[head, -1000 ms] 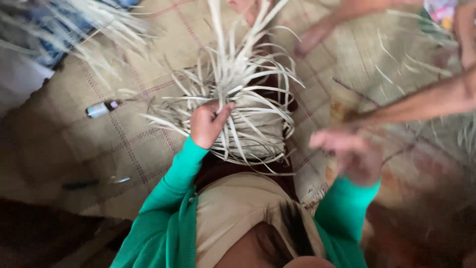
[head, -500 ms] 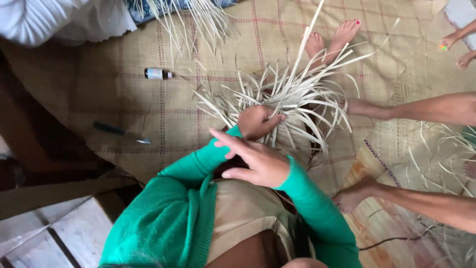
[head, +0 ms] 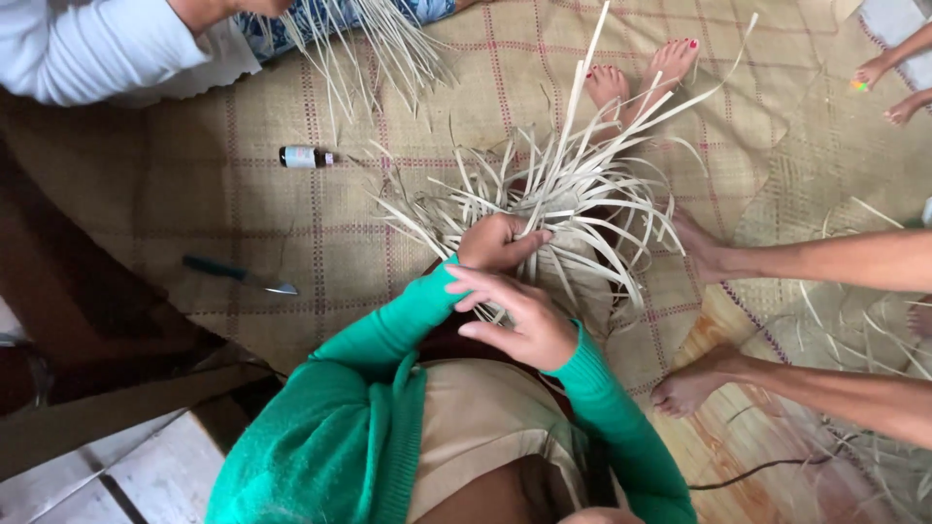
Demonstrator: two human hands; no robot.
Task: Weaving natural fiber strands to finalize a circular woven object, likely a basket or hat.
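Pale straw strips (head: 563, 194), fanned at 12 o'clock of the lap, are gripped by the left hand (head: 495, 243); the right hand (head: 519, 315) is held open, fingers spread, just below.

Support surface: woven straw floor mat (head: 233, 194), tan with a red-brown checked line pattern, spread flat.
Bottle: small dark glass bottle with a pale label (head: 304, 156), lying on its side on the mat.
Knife: short knife with a dark green handle (head: 240, 276), lying flat on the mat, well apart from the bottle.
Strips: loose pale dried leaf strips (head: 563, 194), fanned out over the mat.
Second mat: plainer woven mat (head: 835, 165), adjoining at the right.
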